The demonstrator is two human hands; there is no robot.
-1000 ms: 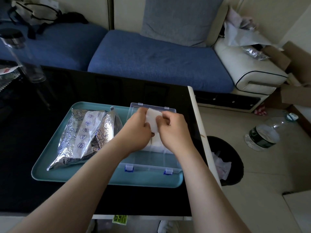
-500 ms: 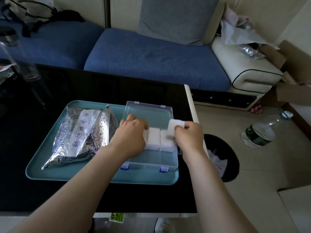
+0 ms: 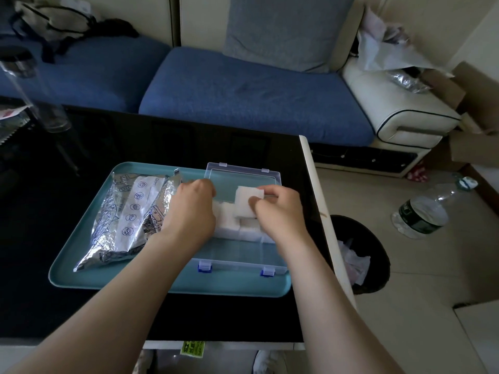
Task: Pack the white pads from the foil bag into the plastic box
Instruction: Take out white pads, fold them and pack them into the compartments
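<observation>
A teal tray lies on the black table.

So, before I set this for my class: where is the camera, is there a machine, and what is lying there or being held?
No machine: these are a person's two bare hands, filmed by one camera worn on the head, looking down. A black table holds a teal tray carrying a foil bag and an open plastic box with white pads inside. The right hand pinches one more pad above the box. The left hand rests at the box's left side; its fingertips are hidden.
</observation>
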